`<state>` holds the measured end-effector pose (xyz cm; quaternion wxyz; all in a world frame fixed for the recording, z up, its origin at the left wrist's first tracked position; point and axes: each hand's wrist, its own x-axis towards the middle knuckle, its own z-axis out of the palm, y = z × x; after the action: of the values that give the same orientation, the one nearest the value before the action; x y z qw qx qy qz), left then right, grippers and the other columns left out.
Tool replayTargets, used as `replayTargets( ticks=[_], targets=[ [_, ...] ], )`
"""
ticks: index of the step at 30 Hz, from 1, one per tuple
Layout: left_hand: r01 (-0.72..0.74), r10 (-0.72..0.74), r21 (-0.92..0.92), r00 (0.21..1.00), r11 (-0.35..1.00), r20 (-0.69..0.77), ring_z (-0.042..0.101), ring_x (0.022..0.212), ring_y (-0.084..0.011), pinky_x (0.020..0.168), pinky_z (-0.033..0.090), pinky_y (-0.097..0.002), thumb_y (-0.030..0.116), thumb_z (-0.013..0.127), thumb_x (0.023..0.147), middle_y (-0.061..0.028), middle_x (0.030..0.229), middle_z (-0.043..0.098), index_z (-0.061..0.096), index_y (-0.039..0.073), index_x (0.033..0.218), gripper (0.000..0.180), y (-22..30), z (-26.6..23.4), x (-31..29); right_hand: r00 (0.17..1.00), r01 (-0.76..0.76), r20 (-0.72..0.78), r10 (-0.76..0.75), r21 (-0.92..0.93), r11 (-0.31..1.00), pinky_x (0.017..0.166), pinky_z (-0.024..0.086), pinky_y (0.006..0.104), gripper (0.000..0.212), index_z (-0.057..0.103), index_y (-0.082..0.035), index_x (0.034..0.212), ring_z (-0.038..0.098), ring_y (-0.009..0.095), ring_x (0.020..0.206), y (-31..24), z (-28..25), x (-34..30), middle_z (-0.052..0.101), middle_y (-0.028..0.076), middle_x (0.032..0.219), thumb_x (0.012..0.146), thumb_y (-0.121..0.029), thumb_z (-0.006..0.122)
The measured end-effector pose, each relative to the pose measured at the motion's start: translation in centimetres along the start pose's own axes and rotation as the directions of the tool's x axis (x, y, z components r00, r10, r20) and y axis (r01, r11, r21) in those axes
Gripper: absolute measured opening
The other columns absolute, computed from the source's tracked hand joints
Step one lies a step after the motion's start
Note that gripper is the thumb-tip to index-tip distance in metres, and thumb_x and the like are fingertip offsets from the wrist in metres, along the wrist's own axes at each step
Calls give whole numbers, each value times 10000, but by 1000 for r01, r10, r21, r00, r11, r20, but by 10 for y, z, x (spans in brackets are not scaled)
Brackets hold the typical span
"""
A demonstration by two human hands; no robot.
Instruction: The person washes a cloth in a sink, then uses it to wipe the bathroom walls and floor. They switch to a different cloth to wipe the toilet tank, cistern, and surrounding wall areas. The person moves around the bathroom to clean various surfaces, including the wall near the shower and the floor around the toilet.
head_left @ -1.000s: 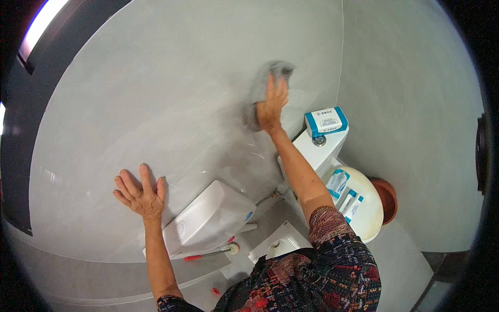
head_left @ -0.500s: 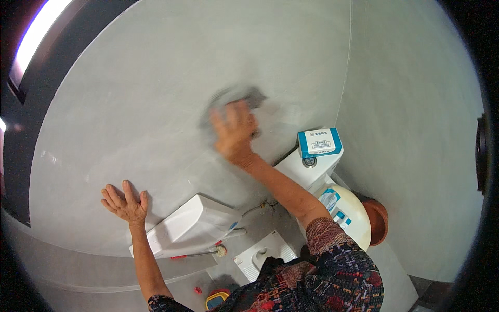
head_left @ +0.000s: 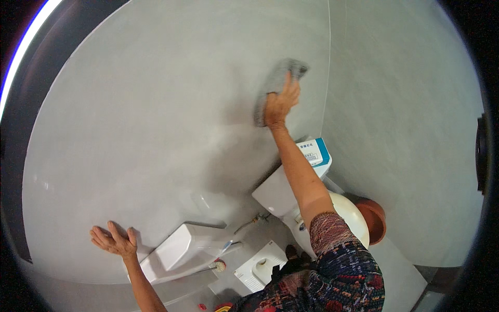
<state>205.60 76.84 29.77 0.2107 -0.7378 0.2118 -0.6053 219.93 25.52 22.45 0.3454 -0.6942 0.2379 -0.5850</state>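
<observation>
Cloth: grey cleaning cloth (head_left: 278, 86), pressed flat on the grey wall (head_left: 156, 114), high up near the corner; long axis slants from lower left to upper right, top end toward the corner.
Right hand: right hand (head_left: 280, 104) flat on the cloth's lower part, fingers spread, pinning it to the wall, arm stretched up.
Left hand: left hand (head_left: 113, 240) open wide, palm on the wall, holding nothing, low left, well apart from the cloth.
Below: white toilet cistern (head_left: 278, 190) under the right arm, blue-and-white box (head_left: 315, 151) on top.
Beside: orange bucket (head_left: 373, 219) right of the toilet.
Lower: white wall fixture (head_left: 176, 249) just right of the left hand.
</observation>
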Motion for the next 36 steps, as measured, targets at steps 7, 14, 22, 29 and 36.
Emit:
replayTargets(
  ticks=[7,14,22,29,36],
  targets=[
    [-27,26,16,1000,1000,17,209,1326,-393,1057,128,-561,456,427,901,-218,1436,223,397,129,1341,549,-6,-10,2,735,-677,147,662,183,712,976,267,520,596,248,-120,1406,301,360,1260,102,4,43,301,210,1386,875,-315,435],
    [-21,21,22,1000,1000,10,210,1335,-372,1072,126,-523,480,400,908,-202,1438,226,389,129,1345,560,-1,1,0,721,-692,88,687,124,711,986,294,481,613,248,-7,1381,392,397,1157,101,6,-16,336,261,1338,911,-381,372],
    [-41,41,27,999,999,1,232,1321,-383,1063,155,-531,475,395,912,-212,1428,240,396,100,1337,567,-3,-4,5,911,357,152,-383,173,918,1025,147,542,851,269,-66,1400,175,432,1315,-60,-36,-70,163,284,1419,588,-1,516],
    [95,-87,-82,992,992,89,157,1330,-362,1043,140,-579,432,506,877,-179,1438,152,385,57,1313,588,31,-20,21,978,169,135,-159,-68,983,980,231,555,670,257,-51,1386,267,424,1252,55,-14,27,232,308,1362,776,-130,521],
    [741,-129,-644,669,190,732,453,1113,-258,922,382,-377,105,579,819,-141,1200,485,503,39,1166,362,278,-29,72,909,-121,384,159,-120,985,970,323,451,516,377,37,1285,433,414,1099,142,-65,59,444,282,1205,822,-173,467]
  ],
)
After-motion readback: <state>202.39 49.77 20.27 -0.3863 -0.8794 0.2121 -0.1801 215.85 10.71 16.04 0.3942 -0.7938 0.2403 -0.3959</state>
